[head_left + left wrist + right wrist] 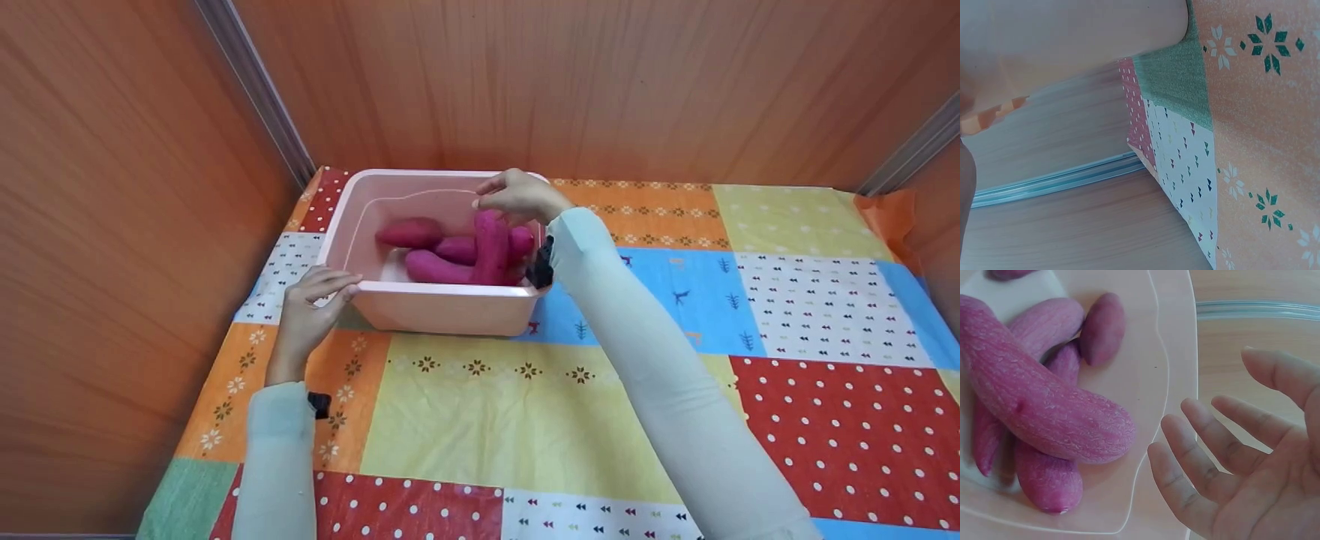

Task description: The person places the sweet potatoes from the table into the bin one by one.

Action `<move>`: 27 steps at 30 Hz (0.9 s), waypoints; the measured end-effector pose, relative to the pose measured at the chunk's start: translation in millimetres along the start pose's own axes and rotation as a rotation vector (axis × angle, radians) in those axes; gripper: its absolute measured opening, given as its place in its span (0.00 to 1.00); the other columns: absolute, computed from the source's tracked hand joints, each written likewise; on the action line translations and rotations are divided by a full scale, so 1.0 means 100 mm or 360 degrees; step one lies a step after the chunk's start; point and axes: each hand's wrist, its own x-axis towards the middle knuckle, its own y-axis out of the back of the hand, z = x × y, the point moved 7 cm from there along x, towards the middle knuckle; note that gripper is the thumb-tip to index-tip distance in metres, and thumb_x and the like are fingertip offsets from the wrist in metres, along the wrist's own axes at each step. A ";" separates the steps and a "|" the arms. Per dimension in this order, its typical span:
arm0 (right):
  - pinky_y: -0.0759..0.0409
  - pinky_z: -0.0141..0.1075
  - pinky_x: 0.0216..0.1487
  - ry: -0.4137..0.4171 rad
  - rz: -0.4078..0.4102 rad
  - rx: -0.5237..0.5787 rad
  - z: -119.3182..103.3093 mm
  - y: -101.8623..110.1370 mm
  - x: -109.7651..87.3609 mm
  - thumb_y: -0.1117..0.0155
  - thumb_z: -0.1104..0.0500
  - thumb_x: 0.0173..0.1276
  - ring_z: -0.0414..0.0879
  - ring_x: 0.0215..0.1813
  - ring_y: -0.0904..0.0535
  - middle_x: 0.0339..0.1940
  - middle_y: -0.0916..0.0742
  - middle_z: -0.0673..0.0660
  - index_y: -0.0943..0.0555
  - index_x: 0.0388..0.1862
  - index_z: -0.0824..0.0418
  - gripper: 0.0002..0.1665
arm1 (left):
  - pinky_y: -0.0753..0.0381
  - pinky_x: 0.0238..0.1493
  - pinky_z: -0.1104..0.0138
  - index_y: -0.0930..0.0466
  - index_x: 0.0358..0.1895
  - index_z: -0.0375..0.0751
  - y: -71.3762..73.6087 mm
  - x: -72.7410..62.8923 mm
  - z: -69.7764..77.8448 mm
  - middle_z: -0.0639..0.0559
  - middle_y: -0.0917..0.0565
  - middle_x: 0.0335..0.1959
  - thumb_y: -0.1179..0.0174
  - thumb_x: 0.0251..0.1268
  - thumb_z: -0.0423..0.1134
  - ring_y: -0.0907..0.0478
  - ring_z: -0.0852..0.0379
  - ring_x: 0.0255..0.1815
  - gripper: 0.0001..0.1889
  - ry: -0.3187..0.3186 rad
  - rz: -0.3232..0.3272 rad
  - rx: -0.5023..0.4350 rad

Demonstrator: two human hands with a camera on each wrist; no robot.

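Note:
A pale pink plastic tub holds several pink-purple sweet potatoes with wrinkled skins. One long curved sweet potato lies across the others. At the tub's near left corner, my left hand grips the rim between thumb and fingers. In the left wrist view, the tub's outer wall fills the top, and little of the hand shows. Above the tub's right side is my right hand, holding nothing. The right wrist view shows its fingers spread and slightly bent, apart from the sweet potatoes.
A patchwork-print cloth covers the table. Wood-grain panels rise behind it and along the left side, joined by a metal strip. An orange cloth piece is at the far right.

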 end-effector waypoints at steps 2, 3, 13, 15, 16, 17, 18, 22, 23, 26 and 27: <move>0.19 0.43 0.55 0.0002 0.0002 -0.0020 0.01 0.01 -0.01 0.36 0.49 0.66 0.56 0.59 0.22 0.60 0.21 0.56 0.27 0.65 0.55 0.29 | 0.35 0.69 0.61 0.15 0.40 0.25 0.00 0.01 -0.01 0.34 0.14 0.38 0.34 0.54 0.23 0.23 0.64 0.45 0.09 0.0024 -0.0010 -0.0001; 0.18 0.42 0.53 0.0002 0.0005 -0.0033 0.02 0.02 -0.02 0.36 0.48 0.66 0.56 0.60 0.23 0.60 0.21 0.55 0.27 0.65 0.54 0.29 | 0.35 0.69 0.60 0.15 0.40 0.26 -0.01 0.02 -0.03 0.34 0.13 0.39 0.35 0.54 0.23 0.23 0.64 0.45 0.09 0.0042 -0.0013 -0.0008; 0.18 0.39 0.53 0.0061 0.0011 -0.0022 0.12 0.15 -0.09 0.39 0.49 0.69 0.56 0.60 0.23 0.62 0.21 0.59 0.29 0.67 0.52 0.29 | 0.32 0.61 0.70 0.14 0.47 0.38 -0.11 0.13 -0.39 0.42 0.13 0.46 0.36 0.62 0.34 0.25 0.65 0.50 0.11 0.0262 -0.0153 -0.0013; 0.18 0.40 0.53 0.0084 0.0014 -0.0010 0.15 0.18 -0.11 0.40 0.49 0.69 0.55 0.60 0.22 0.63 0.21 0.59 0.30 0.68 0.53 0.30 | 0.30 0.62 0.64 0.15 0.51 0.41 -0.12 0.15 -0.40 0.44 0.14 0.49 0.38 0.64 0.38 0.25 0.60 0.53 0.13 0.0306 -0.0206 0.0015; 0.18 0.40 0.53 0.0091 0.0027 0.0001 0.16 0.20 -0.13 0.40 0.49 0.69 0.54 0.59 0.22 0.62 0.21 0.59 0.30 0.68 0.53 0.30 | 0.29 0.64 0.62 0.17 0.53 0.43 -0.13 0.15 -0.40 0.45 0.15 0.51 0.39 0.65 0.40 0.25 0.58 0.55 0.15 0.0347 -0.0238 0.0029; 0.18 0.40 0.53 0.0094 0.0044 0.0010 0.18 0.22 -0.14 0.39 0.48 0.69 0.53 0.58 0.21 0.62 0.21 0.58 0.30 0.68 0.53 0.30 | 0.28 0.64 0.58 0.18 0.56 0.45 -0.14 0.16 -0.40 0.46 0.16 0.54 0.40 0.67 0.43 0.26 0.55 0.57 0.17 0.0383 -0.0275 0.0052; 0.18 0.40 0.53 0.0099 0.0064 0.0014 0.20 0.25 -0.16 0.39 0.48 0.68 0.52 0.57 0.21 0.61 0.20 0.57 0.29 0.68 0.52 0.30 | 0.28 0.64 0.55 0.21 0.59 0.46 -0.15 0.17 -0.39 0.45 0.18 0.57 0.42 0.68 0.46 0.26 0.53 0.58 0.19 0.0414 -0.0315 0.0080; 0.18 0.40 0.53 0.0110 0.0164 0.0025 0.27 0.36 -0.26 0.39 0.46 0.68 0.50 0.54 0.21 0.59 0.20 0.53 0.28 0.66 0.51 0.29 | 0.30 0.65 0.48 0.33 0.69 0.56 -0.18 0.22 -0.35 0.43 0.26 0.65 0.48 0.69 0.57 0.30 0.44 0.64 0.28 0.0541 -0.0497 0.0257; 0.18 0.40 0.53 0.0116 0.0188 0.0020 0.29 0.38 -0.29 0.40 0.45 0.68 0.51 0.54 0.21 0.58 0.20 0.53 0.28 0.66 0.51 0.29 | 0.31 0.66 0.46 0.38 0.72 0.57 -0.20 0.24 -0.33 0.41 0.28 0.67 0.49 0.69 0.59 0.32 0.42 0.66 0.30 0.0563 -0.0541 0.0302; 0.19 0.41 0.54 0.0144 0.0252 -0.0023 0.35 0.46 -0.37 0.42 0.43 0.69 0.52 0.55 0.22 0.59 0.20 0.54 0.28 0.67 0.52 0.30 | 0.38 0.68 0.41 0.50 0.76 0.61 -0.25 0.29 -0.26 0.42 0.37 0.74 0.54 0.67 0.66 0.40 0.38 0.73 0.36 0.0616 -0.0668 0.0466; 0.19 0.42 0.54 0.0152 0.0270 -0.0050 0.37 0.48 -0.39 0.42 0.43 0.70 0.53 0.56 0.22 0.60 0.21 0.54 0.29 0.68 0.53 0.31 | 0.40 0.69 0.40 0.54 0.76 0.62 -0.27 0.31 -0.24 0.43 0.41 0.76 0.56 0.66 0.68 0.43 0.38 0.74 0.38 0.0617 -0.0696 0.0527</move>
